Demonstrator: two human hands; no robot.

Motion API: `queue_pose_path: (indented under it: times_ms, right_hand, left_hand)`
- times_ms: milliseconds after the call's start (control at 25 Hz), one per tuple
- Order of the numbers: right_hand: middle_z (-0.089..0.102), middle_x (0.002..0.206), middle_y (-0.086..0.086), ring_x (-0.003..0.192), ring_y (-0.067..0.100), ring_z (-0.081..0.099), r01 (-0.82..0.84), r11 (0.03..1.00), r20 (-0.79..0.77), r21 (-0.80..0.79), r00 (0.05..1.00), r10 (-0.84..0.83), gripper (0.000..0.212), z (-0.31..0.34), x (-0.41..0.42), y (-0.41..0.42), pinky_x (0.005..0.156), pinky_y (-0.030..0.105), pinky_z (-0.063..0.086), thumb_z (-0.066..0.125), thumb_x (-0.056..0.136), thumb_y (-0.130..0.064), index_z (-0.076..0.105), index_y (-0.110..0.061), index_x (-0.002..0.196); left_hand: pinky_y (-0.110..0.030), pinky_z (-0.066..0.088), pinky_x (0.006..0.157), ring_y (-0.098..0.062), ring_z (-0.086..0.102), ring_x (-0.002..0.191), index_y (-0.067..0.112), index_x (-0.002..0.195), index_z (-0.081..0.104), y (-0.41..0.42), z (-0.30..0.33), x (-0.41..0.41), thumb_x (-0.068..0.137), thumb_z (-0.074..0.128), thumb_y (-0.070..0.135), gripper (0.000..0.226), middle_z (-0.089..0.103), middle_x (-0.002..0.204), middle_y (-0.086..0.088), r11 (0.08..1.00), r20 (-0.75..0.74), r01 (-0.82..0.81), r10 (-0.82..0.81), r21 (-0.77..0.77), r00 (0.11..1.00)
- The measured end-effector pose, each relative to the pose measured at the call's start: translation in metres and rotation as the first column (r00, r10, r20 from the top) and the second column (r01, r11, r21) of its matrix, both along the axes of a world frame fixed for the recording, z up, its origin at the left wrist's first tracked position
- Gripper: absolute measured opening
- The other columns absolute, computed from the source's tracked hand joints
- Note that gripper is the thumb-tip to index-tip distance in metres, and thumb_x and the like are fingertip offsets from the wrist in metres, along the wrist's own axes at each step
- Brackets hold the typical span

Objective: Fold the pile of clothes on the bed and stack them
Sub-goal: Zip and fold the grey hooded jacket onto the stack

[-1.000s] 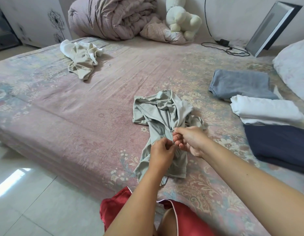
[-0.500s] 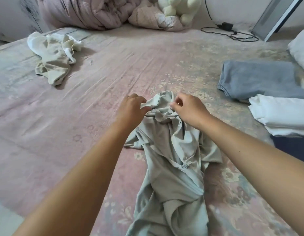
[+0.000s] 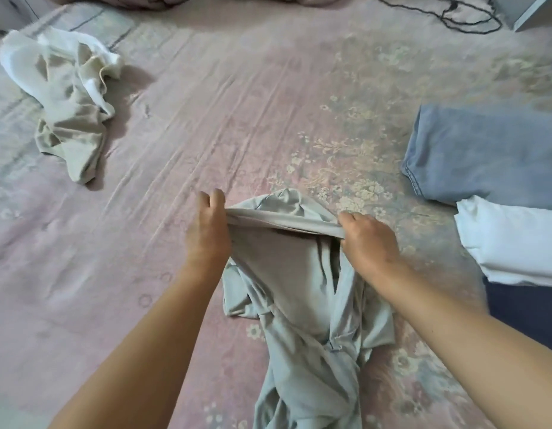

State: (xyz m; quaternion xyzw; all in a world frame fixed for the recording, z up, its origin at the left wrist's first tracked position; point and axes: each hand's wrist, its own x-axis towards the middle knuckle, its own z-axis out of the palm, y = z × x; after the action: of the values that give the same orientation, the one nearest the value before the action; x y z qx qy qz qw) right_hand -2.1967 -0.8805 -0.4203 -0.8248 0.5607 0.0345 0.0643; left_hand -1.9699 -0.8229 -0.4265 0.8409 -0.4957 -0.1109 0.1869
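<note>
Basically, left hand and right hand each pinched the grey-green garment's top edge, stretched taut mid-bed, toward the near edge. Best to pull evenly, shake out twists, and lay it flat before folding.

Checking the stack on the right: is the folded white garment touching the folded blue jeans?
Touching. The head view shows the white garment overlapping the near edge of the blue jeans, no bedsheet between them.

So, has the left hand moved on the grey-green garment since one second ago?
Yes. The left hand went from the garment's middle to its far edge, toward the crumpled beige clothes.
</note>
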Motion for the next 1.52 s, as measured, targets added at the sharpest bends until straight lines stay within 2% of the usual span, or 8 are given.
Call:
queue_pose_path:
  times_ms: [280,400,560,720,960,1240,1360,1520]
  right_hand:
    - [0.054,0.097,0.005,0.087,0.027,0.052,0.373,0.885,0.44,0.278,0.769,-0.463,0.03,0.067,-0.027,-0.036,0.068,0.032,0.039,0.044,0.083,0.008,0.056,-0.009,0.104]
    - [0.052,0.091,-0.004,0.086,0.022,0.053,0.349,0.798,0.547,0.492,0.589,-0.595,0.043,0.113,-0.022,-0.046,0.068,0.034,0.051,0.034,0.082,0.01,0.057,-0.017,0.106]
    - [0.062,0.085,0.005,0.067,0.018,0.057,0.172,0.658,0.543,0.733,0.435,-0.718,0.05,0.167,-0.02,-0.05,0.056,0.024,0.051,0.031,0.082,0.013,0.064,-0.024,0.089]
    - [0.063,0.086,-0.003,0.074,0.008,0.053,0.13,0.734,0.577,0.667,0.533,-0.619,0.032,0.235,-0.034,-0.046,0.068,0.018,0.042,0.049,0.087,0.001,0.067,-0.025,0.092]
    - [0.065,0.099,-0.004,0.09,0.004,0.059,-0.042,0.753,0.666,0.656,0.501,-0.552,0.024,0.344,-0.037,-0.035,0.069,0.007,0.046,0.068,0.086,-0.019,0.064,-0.017,0.109]
    - [0.055,0.059,0.002,0.062,0.015,0.049,-0.014,0.95,0.638,0.311,0.744,-0.198,0.019,0.467,-0.036,-0.037,0.06,0.026,0.038,0.073,0.082,-0.016,0.066,-0.004,0.07]
    - [0.042,0.059,0.007,0.061,0.017,0.039,0.031,0.985,0.675,0.169,0.725,-0.138,0.035,0.519,-0.039,-0.037,0.06,0.031,0.03,0.07,0.085,-0.02,0.054,0.001,0.062]
    - [0.054,0.064,0.003,0.062,0.012,0.046,0.119,0.993,0.764,0.01,0.639,-0.084,0.015,0.594,-0.041,-0.027,0.058,0.026,0.034,0.064,0.086,-0.011,0.065,-0.009,0.071]
  left_hand:
    - [-0.042,0.055,0.071,-0.032,0.053,0.1,0.009,0.122,0.05,-0.023,0.069,0.005,0.079,0.03,-0.008,0.051,0.045,0.109,-0.006,0.913,-0.516,-0.404,0.317,-0.062,0.796]
    - [-0.028,0.051,0.042,-0.031,0.059,0.07,0.009,0.128,0.046,-0.04,0.114,0.006,0.083,0.024,-0.012,0.055,0.046,0.109,-0.012,0.908,-0.677,-0.416,0.279,-0.044,0.681]
    - [-0.038,0.052,0.061,-0.031,0.058,0.076,0.011,0.115,0.052,-0.047,0.163,0.011,0.081,0.023,-0.014,0.051,0.058,0.099,-0.02,0.868,-0.82,-0.492,0.23,-0.071,0.524]
    - [-0.041,0.056,0.073,-0.029,0.063,0.084,0.009,0.101,0.059,-0.037,0.224,0.032,0.082,0.031,-0.007,0.037,0.063,0.094,-0.014,0.892,-0.74,-0.439,0.225,-0.104,0.634]
    - [-0.048,0.051,0.081,-0.026,0.057,0.079,0.013,0.09,0.055,-0.026,0.341,0.033,0.095,0.025,-0.001,0.034,0.056,0.083,-0.01,0.935,-0.925,-0.353,0.107,-0.031,0.363]
    - [-0.021,0.039,0.06,-0.011,0.046,0.071,0.017,0.085,0.062,-0.012,0.486,0.028,0.095,0.035,0.003,0.032,0.053,0.073,0.002,0.915,-0.685,-0.192,-0.115,-0.355,0.719]
    - [-0.018,0.036,0.059,-0.005,0.044,0.067,0.019,0.08,0.06,0.001,0.547,0.029,0.097,0.036,0.005,0.032,0.051,0.072,0.005,0.9,-0.608,-0.07,-0.231,-0.43,0.759]
    - [-0.022,0.038,0.068,-0.009,0.047,0.074,0.022,0.076,0.057,0.014,0.61,0.041,0.096,0.04,0.008,0.03,0.054,0.079,0.005,0.908,-0.387,0.141,-0.304,-0.395,0.87]
